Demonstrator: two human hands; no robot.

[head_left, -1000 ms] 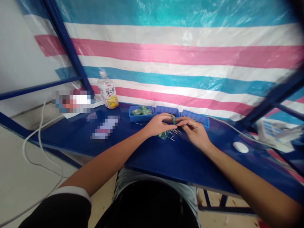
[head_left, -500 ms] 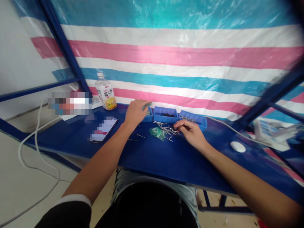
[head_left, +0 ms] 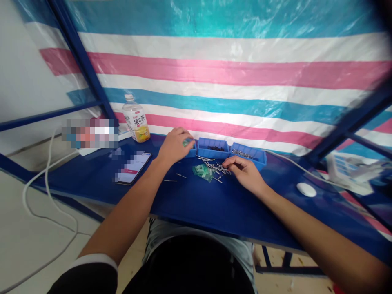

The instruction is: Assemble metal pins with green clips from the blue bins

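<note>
My left hand (head_left: 176, 146) is over the left blue bin (head_left: 192, 152), fingers curled around a small green plastic bag (head_left: 185, 142) that shows between thumb and fingers. A loose pile of thin metal pins that look like blind rivets (head_left: 218, 166) lies in front of the bins. At the pile's right edge my right hand (head_left: 243, 171) has thumb and fingertips pinched together; what they hold is too small to make out. More green plastic bags (head_left: 202, 172) lie against the pile's left side.
The middle blue bin (head_left: 213, 153) holds small dark parts, the right blue bin (head_left: 257, 158) metal ones. A phone (head_left: 134, 168) and a drink bottle (head_left: 136, 120) stand left. A white oval object (head_left: 306, 189) and a cable are on the right.
My left hand has lowered slightly, bringing the green bag down over the left bin. My right hand has shifted a little left at the pile.
</note>
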